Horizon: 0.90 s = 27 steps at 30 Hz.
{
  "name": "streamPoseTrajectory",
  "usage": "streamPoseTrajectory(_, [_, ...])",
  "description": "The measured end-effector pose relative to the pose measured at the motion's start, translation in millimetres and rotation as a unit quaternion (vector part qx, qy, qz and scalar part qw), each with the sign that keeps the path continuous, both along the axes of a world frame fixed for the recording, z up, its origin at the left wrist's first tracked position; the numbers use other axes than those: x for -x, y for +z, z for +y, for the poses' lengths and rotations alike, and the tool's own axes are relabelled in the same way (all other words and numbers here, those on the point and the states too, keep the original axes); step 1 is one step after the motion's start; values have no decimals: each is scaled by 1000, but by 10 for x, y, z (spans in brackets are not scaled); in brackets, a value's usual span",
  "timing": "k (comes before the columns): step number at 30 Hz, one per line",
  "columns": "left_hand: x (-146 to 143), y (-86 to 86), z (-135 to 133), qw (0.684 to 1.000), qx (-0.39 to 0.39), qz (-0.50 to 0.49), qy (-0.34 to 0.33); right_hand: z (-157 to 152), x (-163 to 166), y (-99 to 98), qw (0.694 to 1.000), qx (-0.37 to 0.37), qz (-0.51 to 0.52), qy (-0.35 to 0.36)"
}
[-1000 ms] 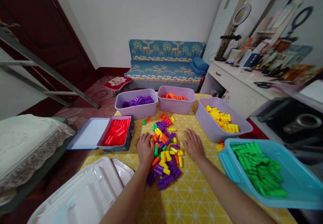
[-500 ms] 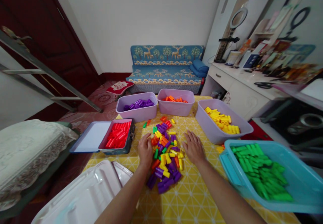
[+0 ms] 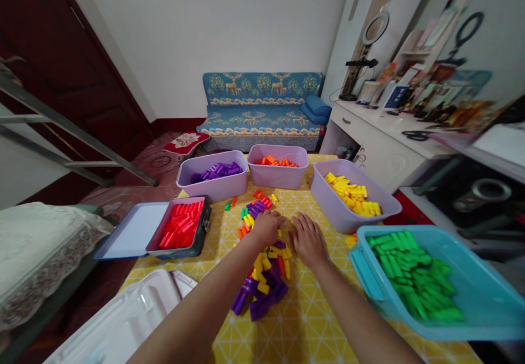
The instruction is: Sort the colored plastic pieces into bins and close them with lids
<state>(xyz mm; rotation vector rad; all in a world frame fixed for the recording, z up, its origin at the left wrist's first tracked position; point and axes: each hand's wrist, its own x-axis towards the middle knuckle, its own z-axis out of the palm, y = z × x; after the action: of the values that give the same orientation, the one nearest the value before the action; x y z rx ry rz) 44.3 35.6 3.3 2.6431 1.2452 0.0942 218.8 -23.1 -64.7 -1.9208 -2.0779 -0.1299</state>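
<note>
A loose pile of small plastic tube-like pieces (image 3: 261, 268) in purple, yellow, orange, red and green lies on the table. My left hand (image 3: 267, 228) reaches over the upper part of the pile, back of the hand up. Its fingers are bent together and point right, and what they hold, if anything, is hidden beneath them. At the pile's right edge rests my right hand (image 3: 307, 239), palm down on the cloth, with its fingers apart and nothing in them. A few stray pieces, green (image 3: 227, 205) and orange (image 3: 233, 201), lie beyond the pile.
Around the pile stand lilac bins of purple pieces (image 3: 217, 171), orange pieces (image 3: 278, 161) and yellow pieces (image 3: 348, 193). A teal bin (image 3: 486, 276) holds green pieces; a hinged tin (image 3: 200, 238) holds red ones. White lids (image 3: 118, 315) lie at front left. A yellow cloth (image 3: 303, 326) covers the table.
My left hand has moved right, from beside the pile to over its upper part. My right hand stays by the right edge. The whole view has shifted slightly.
</note>
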Motion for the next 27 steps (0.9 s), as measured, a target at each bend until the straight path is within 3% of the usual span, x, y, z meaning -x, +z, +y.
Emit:
streamPoseTrajectory(7, [1,6,6,999,-28,21,-24,16,-16,-46,1000,-7,3,3])
streamPoseTrajectory(11, [104,47,-27,998,-35,-21,-43,14,-7,-19,1000,-2,3,0])
streamPoseTrajectory(14, [202,94,-80,991,-26,-129,-6,10,-8,-9,1000,0,3,0])
streamPoseTrajectory(16, [254,124,-140,963,5,-261,70,7,-11,-9,1000,2,0,5])
streamPoseTrajectory(18, [289,156,-216,889,74,-421,167,6,-12,-11,1000,4,-3,5])
streamPoseTrajectory(19, [302,173,-257,832,123,-497,213,7,-12,-14,1000,4,-4,3])
streamPoseTrajectory(21, [324,207,-333,683,236,-624,297,11,-13,-22,1000,0,-5,0])
streamPoseTrajectory(24, [375,241,-417,459,391,-706,373,17,-23,-41,1000,-13,-10,4])
streamPoseTrajectory(26, [424,244,-449,365,453,-714,390,19,-31,-52,1000,-18,-12,9])
streamPoseTrajectory(27, [450,241,-459,342,467,-715,392,20,-33,-56,1000,-19,-13,11])
